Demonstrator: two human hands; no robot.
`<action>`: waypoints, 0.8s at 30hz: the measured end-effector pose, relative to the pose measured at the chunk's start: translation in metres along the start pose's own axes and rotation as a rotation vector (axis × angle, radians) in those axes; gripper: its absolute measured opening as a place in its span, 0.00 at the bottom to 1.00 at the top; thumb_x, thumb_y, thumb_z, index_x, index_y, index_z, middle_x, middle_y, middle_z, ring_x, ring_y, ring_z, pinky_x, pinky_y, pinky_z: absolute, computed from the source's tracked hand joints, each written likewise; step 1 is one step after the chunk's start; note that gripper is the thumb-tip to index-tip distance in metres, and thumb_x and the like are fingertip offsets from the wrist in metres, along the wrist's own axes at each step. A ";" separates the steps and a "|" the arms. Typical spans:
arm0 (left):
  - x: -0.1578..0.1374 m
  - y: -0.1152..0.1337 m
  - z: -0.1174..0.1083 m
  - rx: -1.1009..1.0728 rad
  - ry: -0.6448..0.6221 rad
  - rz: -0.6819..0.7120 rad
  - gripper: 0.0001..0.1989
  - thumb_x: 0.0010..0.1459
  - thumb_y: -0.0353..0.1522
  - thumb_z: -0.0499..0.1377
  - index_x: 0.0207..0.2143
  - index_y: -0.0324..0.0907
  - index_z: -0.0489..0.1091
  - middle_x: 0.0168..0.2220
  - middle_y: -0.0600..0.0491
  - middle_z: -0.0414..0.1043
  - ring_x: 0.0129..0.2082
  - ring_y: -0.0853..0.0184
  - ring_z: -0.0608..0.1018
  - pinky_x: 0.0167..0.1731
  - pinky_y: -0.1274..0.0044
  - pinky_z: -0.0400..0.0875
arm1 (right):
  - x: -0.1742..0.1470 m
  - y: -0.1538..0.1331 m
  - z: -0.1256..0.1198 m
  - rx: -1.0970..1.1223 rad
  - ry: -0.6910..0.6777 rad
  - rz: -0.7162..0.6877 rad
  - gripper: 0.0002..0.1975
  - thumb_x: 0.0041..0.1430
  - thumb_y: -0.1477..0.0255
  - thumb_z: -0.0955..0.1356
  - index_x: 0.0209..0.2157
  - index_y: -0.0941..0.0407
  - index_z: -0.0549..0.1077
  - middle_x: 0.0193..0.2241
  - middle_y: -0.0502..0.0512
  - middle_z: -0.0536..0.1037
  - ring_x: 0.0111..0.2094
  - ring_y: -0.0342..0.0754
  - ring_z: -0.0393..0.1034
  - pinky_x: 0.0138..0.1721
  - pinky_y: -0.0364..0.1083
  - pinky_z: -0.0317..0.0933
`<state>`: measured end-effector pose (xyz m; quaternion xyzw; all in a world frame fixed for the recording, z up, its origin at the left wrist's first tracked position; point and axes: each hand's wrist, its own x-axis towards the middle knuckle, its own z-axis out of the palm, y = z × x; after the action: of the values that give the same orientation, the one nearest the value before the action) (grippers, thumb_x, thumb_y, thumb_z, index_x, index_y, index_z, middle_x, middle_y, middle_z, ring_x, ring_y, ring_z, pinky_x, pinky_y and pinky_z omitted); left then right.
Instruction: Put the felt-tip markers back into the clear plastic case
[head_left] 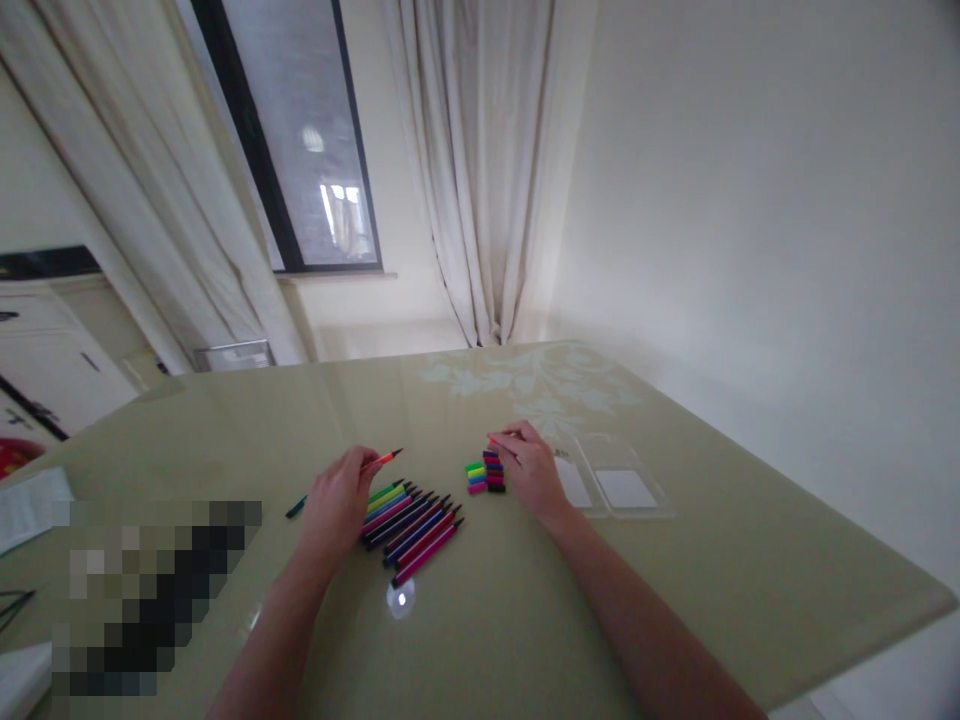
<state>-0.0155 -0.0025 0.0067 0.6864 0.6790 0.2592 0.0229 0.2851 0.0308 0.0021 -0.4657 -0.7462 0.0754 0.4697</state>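
Note:
My left hand is closed around an orange felt-tip pen, whose dark bare tip points up and right. Under and beside that hand lies a slanted row of uncapped felt-tip pens in green, pink, blue, purple and red. A dark green pen shows on the hand's left side, partly hidden behind it. My right hand pinches a small orange pen cap between thumb and fingers. Just below it, several coloured pen caps lie in two short columns on the table.
A clear plastic case with white inserts lies open right of my right hand. The pale green table meets the wall at right. A pale cloth-like item rests at the left edge, near a blurred-out patch. Curtains hang behind.

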 end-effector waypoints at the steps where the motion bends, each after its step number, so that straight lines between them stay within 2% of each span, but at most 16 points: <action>1: 0.000 -0.003 0.000 0.065 -0.017 -0.007 0.13 0.70 0.37 0.48 0.43 0.44 0.70 0.42 0.48 0.78 0.42 0.56 0.79 0.42 0.70 0.69 | 0.000 0.000 0.004 -0.048 -0.035 0.012 0.11 0.69 0.73 0.66 0.42 0.55 0.82 0.39 0.56 0.78 0.39 0.47 0.74 0.43 0.45 0.69; 4: -0.003 -0.007 0.003 0.184 -0.057 -0.077 0.14 0.69 0.36 0.48 0.42 0.44 0.73 0.43 0.47 0.78 0.44 0.55 0.79 0.43 0.68 0.69 | -0.002 -0.004 0.019 -0.198 -0.188 0.004 0.12 0.69 0.76 0.65 0.43 0.54 0.81 0.40 0.56 0.77 0.41 0.48 0.73 0.45 0.45 0.68; 9: -0.001 -0.014 0.010 0.106 -0.135 -0.151 0.15 0.67 0.37 0.51 0.39 0.45 0.78 0.41 0.48 0.79 0.43 0.57 0.79 0.44 0.70 0.69 | -0.002 -0.007 0.029 -0.341 -0.340 -0.048 0.13 0.65 0.81 0.65 0.44 0.56 0.80 0.43 0.59 0.79 0.47 0.52 0.71 0.49 0.47 0.66; 12: 0.002 -0.019 0.009 0.088 -0.120 -0.176 0.19 0.68 0.39 0.49 0.41 0.44 0.79 0.43 0.47 0.79 0.44 0.57 0.79 0.45 0.70 0.70 | -0.001 -0.006 0.028 -0.395 -0.393 -0.061 0.13 0.65 0.81 0.65 0.45 0.57 0.80 0.45 0.59 0.79 0.49 0.52 0.70 0.51 0.47 0.65; 15: 0.000 -0.024 0.003 0.171 0.006 -0.276 0.23 0.69 0.38 0.46 0.52 0.40 0.76 0.52 0.41 0.75 0.51 0.51 0.75 0.49 0.64 0.69 | -0.001 -0.005 0.028 -0.415 -0.410 -0.074 0.12 0.66 0.80 0.66 0.45 0.58 0.80 0.45 0.59 0.80 0.48 0.52 0.70 0.52 0.47 0.63; 17: -0.005 -0.029 -0.001 0.260 0.073 -0.361 0.23 0.68 0.38 0.46 0.56 0.39 0.73 0.56 0.38 0.72 0.54 0.45 0.72 0.48 0.59 0.69 | -0.002 -0.005 0.029 -0.414 -0.413 -0.079 0.11 0.65 0.80 0.67 0.44 0.58 0.80 0.45 0.59 0.80 0.48 0.53 0.70 0.52 0.48 0.63; 20: -0.009 -0.034 -0.005 0.310 0.044 -0.408 0.21 0.67 0.39 0.48 0.52 0.41 0.75 0.52 0.38 0.74 0.52 0.43 0.73 0.44 0.57 0.71 | -0.002 -0.005 0.029 -0.404 -0.394 -0.074 0.11 0.65 0.81 0.67 0.44 0.58 0.80 0.44 0.59 0.80 0.47 0.54 0.70 0.51 0.50 0.63; 22: -0.009 -0.034 -0.006 0.303 0.038 -0.378 0.19 0.67 0.38 0.48 0.47 0.42 0.76 0.48 0.38 0.76 0.49 0.44 0.75 0.42 0.57 0.71 | -0.003 -0.008 0.028 -0.401 -0.367 -0.074 0.12 0.65 0.82 0.66 0.44 0.57 0.80 0.43 0.59 0.80 0.47 0.54 0.70 0.51 0.51 0.63; 24: -0.006 -0.028 -0.004 0.254 0.086 -0.294 0.17 0.67 0.37 0.48 0.44 0.42 0.75 0.45 0.40 0.77 0.47 0.47 0.76 0.43 0.59 0.71 | -0.004 -0.013 0.026 -0.389 -0.327 -0.080 0.12 0.66 0.80 0.66 0.46 0.55 0.79 0.44 0.59 0.80 0.48 0.54 0.70 0.51 0.51 0.64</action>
<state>-0.0425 -0.0073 -0.0021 0.5656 0.7995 0.1945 -0.0555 0.2575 0.0291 -0.0075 -0.4991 -0.8305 -0.0138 0.2472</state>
